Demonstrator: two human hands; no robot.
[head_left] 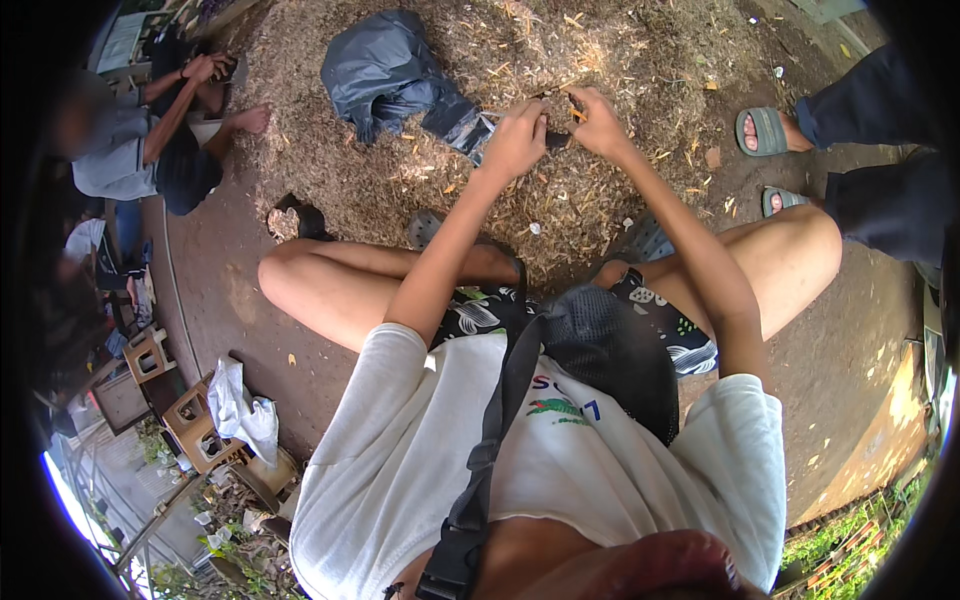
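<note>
Dark tool lies crosswise between left hand and right hand.

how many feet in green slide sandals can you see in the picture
2. One sandalled foot sits at the upper right on the dirt; the other sandalled foot lies just below it, partly cut off by a dark trouser leg.

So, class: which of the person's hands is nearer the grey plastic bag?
Left. The left hand is beside the grey plastic bag; the right hand is farther off.
</note>
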